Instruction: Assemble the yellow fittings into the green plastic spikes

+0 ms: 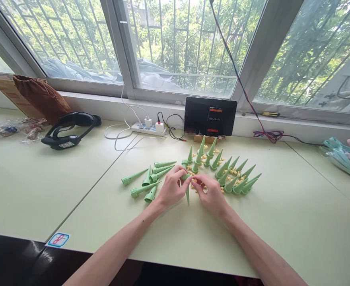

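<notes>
My left hand (172,186) is closed around the wide end of a green plastic cone spike (187,190), whose tip points down toward me. My right hand (211,192) meets it from the right, fingertips pinched at the spike's top; whatever small piece it holds is hidden. Several green spikes (151,178) lie flat to the left of my hands. Several more spikes (222,169) stand upright behind and to the right. Small yellow parts (234,172) are scattered among the standing ones.
A dark tablet (210,116) showing a timer leans against the window sill behind the spikes. A white power strip (149,128) with cables lies left of it. A black headset (70,129) and brown bag (42,95) sit far left; pastel bagged items (343,159) far right.
</notes>
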`<state>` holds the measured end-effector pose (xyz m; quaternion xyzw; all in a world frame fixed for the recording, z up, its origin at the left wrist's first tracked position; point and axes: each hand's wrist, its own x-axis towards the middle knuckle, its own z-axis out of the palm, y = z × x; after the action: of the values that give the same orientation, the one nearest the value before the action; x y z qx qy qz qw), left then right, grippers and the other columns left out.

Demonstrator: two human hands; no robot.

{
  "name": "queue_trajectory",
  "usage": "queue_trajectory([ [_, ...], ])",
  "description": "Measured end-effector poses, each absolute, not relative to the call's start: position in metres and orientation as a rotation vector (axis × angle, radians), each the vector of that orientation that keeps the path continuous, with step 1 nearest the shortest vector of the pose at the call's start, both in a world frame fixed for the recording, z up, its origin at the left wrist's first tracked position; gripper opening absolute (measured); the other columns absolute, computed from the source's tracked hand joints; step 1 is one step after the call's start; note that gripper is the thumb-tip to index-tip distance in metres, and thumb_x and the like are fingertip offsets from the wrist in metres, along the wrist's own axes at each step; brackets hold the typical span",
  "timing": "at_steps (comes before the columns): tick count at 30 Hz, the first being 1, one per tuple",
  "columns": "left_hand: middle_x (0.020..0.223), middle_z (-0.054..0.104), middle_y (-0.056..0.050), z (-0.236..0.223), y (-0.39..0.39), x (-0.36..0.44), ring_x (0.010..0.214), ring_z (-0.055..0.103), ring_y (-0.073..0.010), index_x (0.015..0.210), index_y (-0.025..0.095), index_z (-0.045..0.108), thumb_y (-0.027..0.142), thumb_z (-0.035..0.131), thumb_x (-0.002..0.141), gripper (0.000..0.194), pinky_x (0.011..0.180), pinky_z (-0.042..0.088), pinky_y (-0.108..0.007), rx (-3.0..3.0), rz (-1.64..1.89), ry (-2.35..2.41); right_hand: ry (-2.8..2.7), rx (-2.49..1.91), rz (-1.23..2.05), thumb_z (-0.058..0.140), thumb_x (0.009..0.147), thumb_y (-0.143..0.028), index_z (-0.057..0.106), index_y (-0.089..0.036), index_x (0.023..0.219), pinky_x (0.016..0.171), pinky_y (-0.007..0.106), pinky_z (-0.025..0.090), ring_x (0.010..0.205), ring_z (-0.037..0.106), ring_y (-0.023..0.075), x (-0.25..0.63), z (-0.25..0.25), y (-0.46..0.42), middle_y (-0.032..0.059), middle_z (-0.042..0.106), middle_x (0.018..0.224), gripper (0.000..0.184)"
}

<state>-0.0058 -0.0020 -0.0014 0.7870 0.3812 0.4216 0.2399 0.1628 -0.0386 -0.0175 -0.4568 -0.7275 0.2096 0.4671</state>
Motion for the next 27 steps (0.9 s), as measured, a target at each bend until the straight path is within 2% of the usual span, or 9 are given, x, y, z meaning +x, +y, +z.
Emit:
queue_trajectory([
  [12, 0.095, 0.059, -0.005, -0.0029, -0.0027, -0.0054, 0.063, 0.053, -0.0095, 0.076, 0.017, 0.056, 0.030, 0.054, 0.093, 0.021, 0.050, 0.044, -0.024, 2.163, 1.149, 1.040, -1.814, -1.157, 0.482, 0.046, 0.102, -0.034, 0.067, -0.020, 0.093, 0.065, 0.031, 0.051, 0.071, 0.063, 0.0188, 0.1643, -0.0189, -0.0371, 0.0058, 0.069, 0.082, 0.027],
  [20, 0.093, 0.058, -0.004, -0.0014, -0.0021, -0.0054, 0.065, 0.051, -0.0101, 0.079, 0.017, 0.057, 0.030, 0.055, 0.093, 0.019, 0.052, 0.045, -0.024, 2.162, 1.159, 1.057, -1.782, -1.134, 0.571, 0.052, 0.098, -0.032, 0.061, -0.018, 0.109, 0.065, 0.029, 0.053, 0.069, 0.064, 0.0177, 0.1638, -0.0159, -0.0395, 0.0039, 0.067, 0.081, 0.019],
  [27, 0.093, 0.058, -0.003, -0.0006, -0.0030, -0.0054, 0.060, 0.048, -0.0085, 0.076, 0.017, 0.056, 0.030, 0.055, 0.093, 0.022, 0.052, 0.043, -0.024, 2.157, 1.155, 1.065, -1.792, -1.133, 0.563, 0.047, 0.101, -0.029, 0.061, -0.019, 0.102, 0.066, 0.029, 0.052, 0.071, 0.064, 0.0172, 0.1642, -0.0179, -0.0381, 0.0055, 0.070, 0.087, 0.017],
])
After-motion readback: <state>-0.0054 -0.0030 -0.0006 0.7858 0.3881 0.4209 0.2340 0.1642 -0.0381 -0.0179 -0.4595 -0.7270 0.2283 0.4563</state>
